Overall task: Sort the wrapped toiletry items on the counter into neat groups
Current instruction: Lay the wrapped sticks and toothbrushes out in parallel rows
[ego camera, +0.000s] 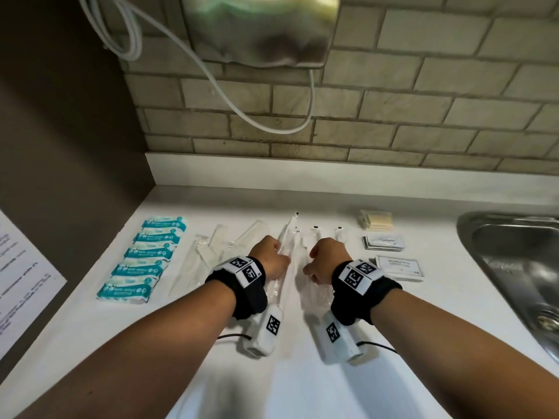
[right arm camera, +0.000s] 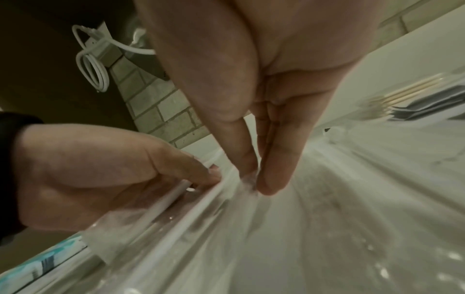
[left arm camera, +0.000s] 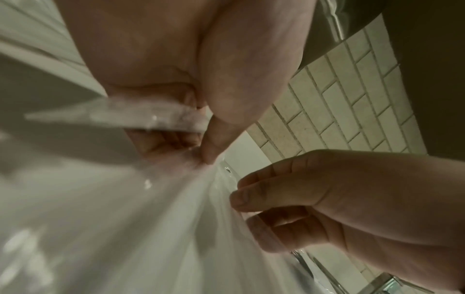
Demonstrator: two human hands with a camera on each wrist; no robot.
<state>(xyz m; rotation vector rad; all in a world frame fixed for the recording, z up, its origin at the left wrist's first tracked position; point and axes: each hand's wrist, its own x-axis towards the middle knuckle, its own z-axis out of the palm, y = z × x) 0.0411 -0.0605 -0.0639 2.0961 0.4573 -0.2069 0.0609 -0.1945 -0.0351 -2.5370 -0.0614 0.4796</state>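
My left hand grips a long clear-wrapped item in the middle of the white counter; its far end sticks up past my knuckles. In the left wrist view the left hand pinches the clear wrapper with the thumb. My right hand is close beside it, and in the right wrist view this right hand pinches another clear wrapper between thumb and forefinger. More clear-wrapped long items lie to the left. Teal soap packets form a column at far left.
At the right lie a stack of yellowish packets, grey sachets and white shampoo sachets. A steel sink is set in at far right. A tiled wall, a hanging white cable and a dark side wall border the counter.
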